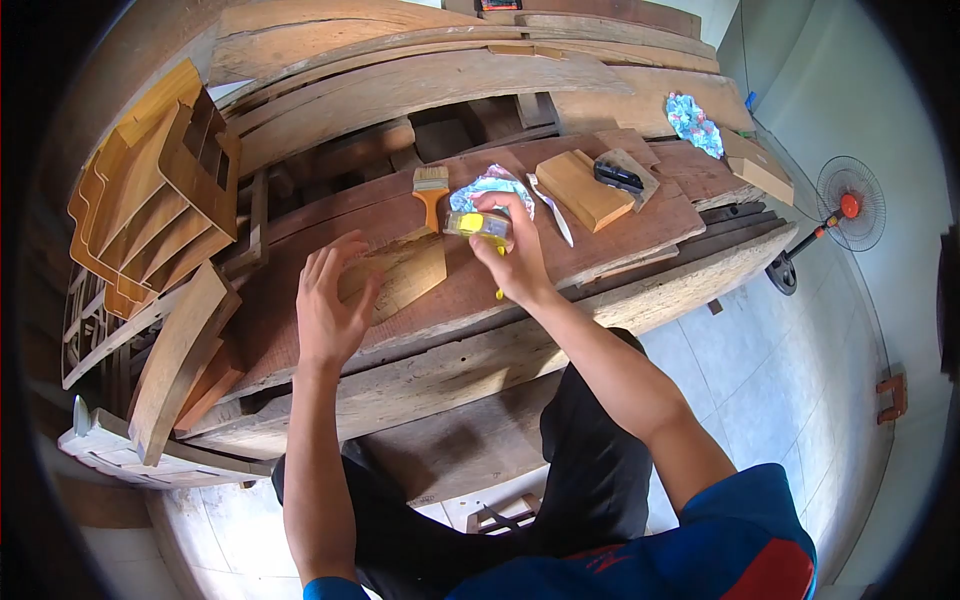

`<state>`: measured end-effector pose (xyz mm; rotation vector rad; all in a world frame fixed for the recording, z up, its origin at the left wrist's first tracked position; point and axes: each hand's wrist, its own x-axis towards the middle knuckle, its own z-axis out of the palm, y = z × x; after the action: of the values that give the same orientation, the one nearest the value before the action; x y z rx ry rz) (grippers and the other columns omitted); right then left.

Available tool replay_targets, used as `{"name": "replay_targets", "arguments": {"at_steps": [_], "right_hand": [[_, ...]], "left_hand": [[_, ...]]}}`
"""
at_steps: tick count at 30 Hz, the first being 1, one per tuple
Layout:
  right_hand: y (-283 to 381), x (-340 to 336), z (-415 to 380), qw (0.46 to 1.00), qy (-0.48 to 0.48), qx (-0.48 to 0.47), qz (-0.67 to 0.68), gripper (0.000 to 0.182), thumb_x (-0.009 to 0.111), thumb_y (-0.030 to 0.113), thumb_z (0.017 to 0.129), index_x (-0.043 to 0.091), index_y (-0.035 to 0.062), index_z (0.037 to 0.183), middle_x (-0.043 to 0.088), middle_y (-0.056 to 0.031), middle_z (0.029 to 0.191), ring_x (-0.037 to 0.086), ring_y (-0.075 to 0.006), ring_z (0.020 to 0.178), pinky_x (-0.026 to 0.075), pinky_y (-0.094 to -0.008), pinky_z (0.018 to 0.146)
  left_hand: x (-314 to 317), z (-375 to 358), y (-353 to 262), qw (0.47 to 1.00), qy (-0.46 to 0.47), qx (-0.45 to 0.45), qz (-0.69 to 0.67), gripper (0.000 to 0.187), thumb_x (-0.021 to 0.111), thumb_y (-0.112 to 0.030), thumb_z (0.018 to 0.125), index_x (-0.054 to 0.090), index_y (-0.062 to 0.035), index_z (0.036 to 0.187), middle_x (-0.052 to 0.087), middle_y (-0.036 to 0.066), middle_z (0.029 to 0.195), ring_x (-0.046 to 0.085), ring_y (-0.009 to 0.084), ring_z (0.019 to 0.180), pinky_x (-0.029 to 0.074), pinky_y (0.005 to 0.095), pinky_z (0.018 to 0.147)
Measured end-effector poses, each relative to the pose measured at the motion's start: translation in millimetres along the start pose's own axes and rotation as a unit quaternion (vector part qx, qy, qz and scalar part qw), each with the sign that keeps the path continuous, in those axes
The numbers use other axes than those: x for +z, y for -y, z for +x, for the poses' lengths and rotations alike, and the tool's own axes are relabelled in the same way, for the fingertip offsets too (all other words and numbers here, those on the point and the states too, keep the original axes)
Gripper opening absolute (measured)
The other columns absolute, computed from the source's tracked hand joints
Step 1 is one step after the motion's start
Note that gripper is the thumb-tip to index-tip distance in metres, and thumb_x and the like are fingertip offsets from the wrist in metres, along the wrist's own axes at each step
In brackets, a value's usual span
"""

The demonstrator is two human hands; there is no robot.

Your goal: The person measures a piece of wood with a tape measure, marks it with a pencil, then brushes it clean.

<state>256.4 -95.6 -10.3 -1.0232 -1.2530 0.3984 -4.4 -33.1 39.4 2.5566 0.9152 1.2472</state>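
And not one word, number or brand can be read from here, you at the bench! Look down at your own blue shirt (690, 545): there's a red emblem (604, 560) across the front, printed on the cloth, but its shape is too small and slanted to make out as letters. Up to your right hand (520, 258) now, and that yellow-and-clear tape measure (492, 226) shows a bright yellow patch on its case, any print on it too blurred to call. At the far edge, a red-and-black item (501, 4) is cut off by the border, any marking on it illegible.
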Motion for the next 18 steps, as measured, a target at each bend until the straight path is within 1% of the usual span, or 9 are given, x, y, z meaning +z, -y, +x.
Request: {"name": "replay_targets", "arguments": {"at_steps": [1, 3, 4, 5, 7, 8, 11, 14, 18], "right_hand": [[6, 3, 0, 0.997, 0.003, -0.063, -0.041, 0.040, 0.073, 0.011, 0.086, 0.053, 0.0058, 0.120, 0.059, -0.0122, 0.117, 0.060, -0.0214, 0.109, 0.048, -0.0397, 0.096], [16, 9, -1, 0.974, 0.009, -0.189, -0.121, 0.041, 0.073, 0.014, 0.084, 0.052, 0.0050, 0.117, 0.057, -0.0162, 0.119, 0.059, -0.0251, 0.111, 0.048, -0.0417, 0.097], [23, 15, -5, 0.971, 0.024, -0.202, -0.125, 0.043, 0.074, 0.019, 0.083, 0.052, 0.0046, 0.116, 0.057, -0.0197, 0.119, 0.059, -0.0298, 0.113, 0.047, -0.0451, 0.100], [33, 18, -11, 0.964, 0.039, -0.227, -0.137, 0.046, 0.078, 0.018, 0.083, 0.052, 0.0043, 0.118, 0.057, -0.0186, 0.120, 0.059, -0.0299, 0.115, 0.048, -0.0438, 0.100], [43, 25, -18, 0.955, 0.070, -0.245, -0.152, 0.050, 0.083, 0.015, 0.082, 0.052, 0.0058, 0.120, 0.055, -0.0184, 0.125, 0.059, -0.0322, 0.117, 0.050, -0.0422, 0.099], [42, 28, -22, 0.957, 0.083, -0.240, -0.143, 0.051, 0.084, 0.013, 0.081, 0.052, 0.0067, 0.120, 0.054, -0.0178, 0.127, 0.059, -0.0329, 0.118, 0.050, -0.0419, 0.099], [36, 29, -27, 0.958, 0.120, -0.228, -0.128, 0.053, 0.085, 0.009, 0.080, 0.052, 0.0094, 0.121, 0.053, -0.0159, 0.131, 0.058, -0.0343, 0.121, 0.051, -0.0416, 0.100], [34, 25, -27, 0.952, 0.156, -0.226, -0.134, 0.053, 0.085, 0.008, 0.080, 0.052, 0.0113, 0.122, 0.052, -0.0137, 0.133, 0.058, -0.0342, 0.122, 0.051, -0.0425, 0.100], [33, 25, -29, 0.944, 0.188, -0.235, -0.134, 0.052, 0.084, 0.010, 0.080, 0.054, 0.0119, 0.123, 0.053, -0.0128, 0.133, 0.058, -0.0342, 0.123, 0.051, -0.0432, 0.101]], "left_hand": [[-1, 1, -5, 1.000, -0.015, 0.014, 0.002, 0.023, 0.072, -0.015, 0.090, 0.068, -0.0072, 0.112, 0.071, 0.011, 0.119, 0.064, 0.0313, 0.114, 0.047, 0.0430, 0.102], [-1, 3, -12, 0.999, -0.010, 0.038, -0.012, 0.020, 0.070, -0.011, 0.092, 0.069, -0.0066, 0.111, 0.072, 0.011, 0.118, 0.064, 0.0310, 0.113, 0.047, 0.0430, 0.100], [0, 3, -16, 0.999, -0.007, 0.050, -0.019, 0.018, 0.069, -0.010, 0.093, 0.069, -0.0063, 0.111, 0.072, 0.010, 0.117, 0.064, 0.0308, 0.112, 0.047, 0.0430, 0.099], [1, 3, -21, 0.998, 0.004, 0.039, -0.047, 0.017, 0.068, -0.009, 0.094, 0.069, -0.0060, 0.111, 0.072, 0.010, 0.117, 0.065, 0.0306, 0.111, 0.047, 0.0430, 0.098], [3, 0, -31, 0.994, 0.025, 0.019, -0.103, 0.017, 0.067, -0.006, 0.095, 0.070, -0.0054, 0.111, 0.073, 0.010, 0.115, 0.065, 0.0304, 0.108, 0.047, 0.0431, 0.096], [4, -1, -33, 0.994, 0.031, 0.001, -0.105, 0.020, 0.067, -0.006, 0.097, 0.069, 0.0003, 0.115, 0.073, 0.013, 0.115, 0.067, 0.0283, 0.111, 0.048, 0.0389, 0.103], [2, 0, -39, 0.986, 0.045, -0.053, -0.150, 0.027, 0.070, -0.005, 0.094, 0.066, -0.0002, 0.120, 0.073, 0.012, 0.115, 0.067, 0.0253, 0.110, 0.048, 0.0377, 0.103], [7, -2, -34, 0.979, 0.024, -0.064, -0.193, 0.032, 0.077, -0.009, 0.088, 0.068, -0.0041, 0.118, 0.073, 0.009, 0.106, 0.066, 0.0290, 0.102, 0.051, 0.0400, 0.094], [0, -3, -32, 0.970, 0.061, -0.093, -0.216, 0.034, 0.079, -0.008, 0.087, 0.067, -0.0043, 0.119, 0.072, 0.009, 0.105, 0.065, 0.0246, 0.101, 0.051, 0.0368, 0.093]]}}
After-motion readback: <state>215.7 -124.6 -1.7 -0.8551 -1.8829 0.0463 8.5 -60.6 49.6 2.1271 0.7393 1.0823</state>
